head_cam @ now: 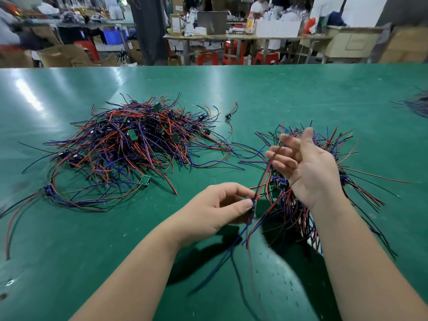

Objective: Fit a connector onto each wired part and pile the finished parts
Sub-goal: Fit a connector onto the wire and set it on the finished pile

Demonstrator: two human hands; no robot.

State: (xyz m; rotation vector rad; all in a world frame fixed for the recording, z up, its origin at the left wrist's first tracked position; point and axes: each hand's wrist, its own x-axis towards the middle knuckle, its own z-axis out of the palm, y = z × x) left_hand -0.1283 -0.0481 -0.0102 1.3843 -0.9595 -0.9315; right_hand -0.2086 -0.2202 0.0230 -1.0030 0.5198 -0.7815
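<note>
At a green worktable [278,93], my left hand [220,207] pinches a small blue wired part [252,208] between thumb and fingertips, holding it just above the mat in front of me. Its red and black wires [264,179] run up and to the right to my raised right hand [308,167], palm turned toward me, where they cross the loosely curled fingers [281,156]; motion blur keeps me from telling whether that hand pinches them or only touches them. Blue leads [231,251] trail down from the part toward the table edge. Under and behind my right hand lies a spread pile of wired parts [289,209]; a larger tangled heap [129,140], dotted with small green boards, sits well apart to the left, with one stray part [228,116] between the two, farther back
</note>
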